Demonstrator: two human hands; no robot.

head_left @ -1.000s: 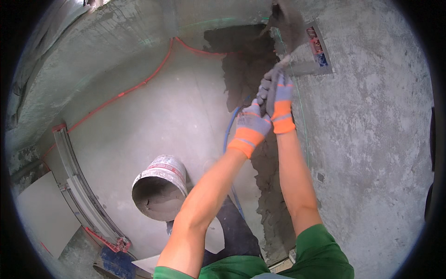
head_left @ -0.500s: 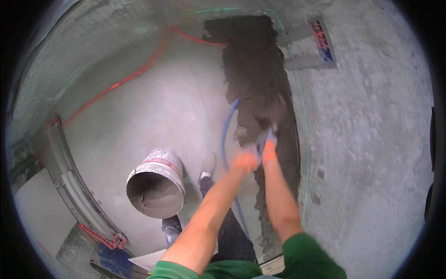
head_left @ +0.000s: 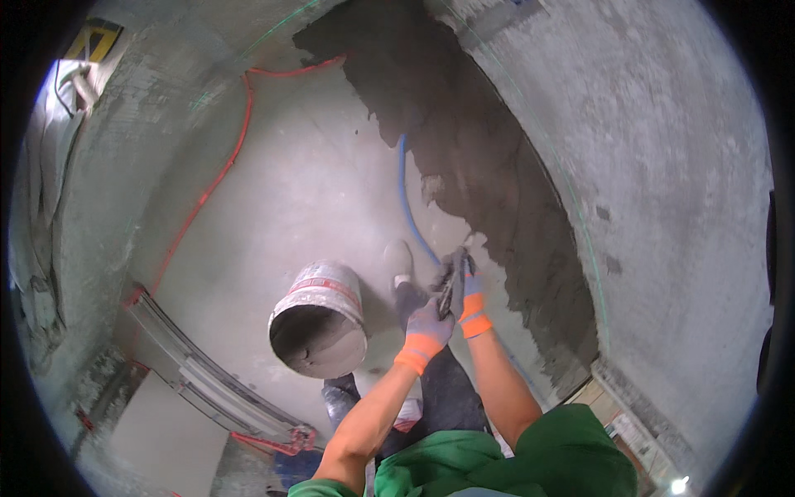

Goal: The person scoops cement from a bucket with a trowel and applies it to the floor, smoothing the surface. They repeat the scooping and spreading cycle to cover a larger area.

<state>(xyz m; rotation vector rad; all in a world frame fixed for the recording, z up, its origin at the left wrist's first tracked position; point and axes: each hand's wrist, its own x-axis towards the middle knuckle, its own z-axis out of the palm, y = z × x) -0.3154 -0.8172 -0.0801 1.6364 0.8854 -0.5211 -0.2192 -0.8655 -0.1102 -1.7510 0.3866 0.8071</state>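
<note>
The left hand and right hand, both gloved, grip a dark, half-hidden tool just left of wet mortar, apparently mid-spreading, the next stroke probably calling for even pressure.

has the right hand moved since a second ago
Yes, toward the person: the right hand was about level with the far end of the blue hose, now well short of it.

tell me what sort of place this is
Probably an indoor building site: dark mortar-like paste spread across the floor, a bucket with grey mix inside, and a loose-looking blue pipe.
</note>
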